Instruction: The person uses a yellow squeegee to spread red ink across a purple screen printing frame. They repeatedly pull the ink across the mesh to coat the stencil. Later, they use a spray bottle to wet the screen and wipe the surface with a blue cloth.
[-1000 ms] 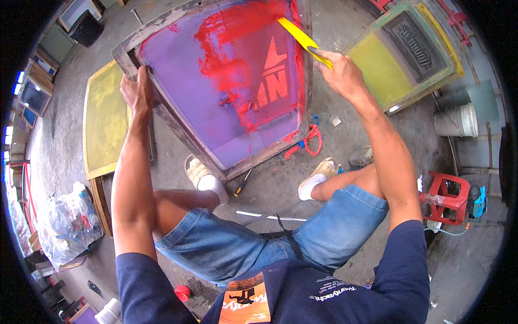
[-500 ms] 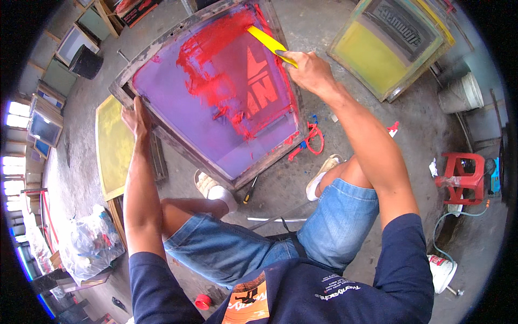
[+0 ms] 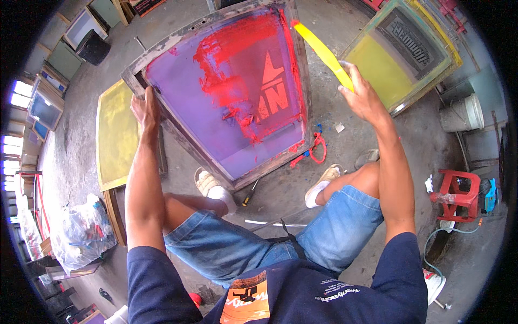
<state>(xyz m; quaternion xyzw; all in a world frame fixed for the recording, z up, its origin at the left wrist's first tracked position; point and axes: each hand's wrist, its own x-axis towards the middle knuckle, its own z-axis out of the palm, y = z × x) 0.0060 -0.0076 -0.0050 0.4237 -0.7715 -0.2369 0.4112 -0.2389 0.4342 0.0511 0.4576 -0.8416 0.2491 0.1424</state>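
Note:
A screen-printing frame [image 3: 183, 102] with purple mesh stands tilted in front of me. Thick red ink [image 3: 226, 48] covers its upper and right parts, around pale red lettering. My left hand [image 3: 144, 110] is closed around the frame's left edge. Off to the right of the frame, my right hand [image 3: 362, 96] grips the lower end of a long yellow ink spatula [image 3: 322, 53]. Red ink marks the spatula's tip, which is lifted off the mesh near the frame's upper right edge.
Another screen [image 3: 377, 70] leans at the upper right, and a yellow one [image 3: 114, 140] stands at the left. A screwdriver [image 3: 249, 195] and ink-stained red scraps [image 3: 318, 151] lie on the floor. A red stool [image 3: 458, 191], white bucket [image 3: 467, 113] and plastic bag [image 3: 83, 235] stand around.
My right hand has drawn the spatula off the inked mesh, outward to the right and slightly downward. My left hand keeps its hold on the frame. The whole view has shifted a little.

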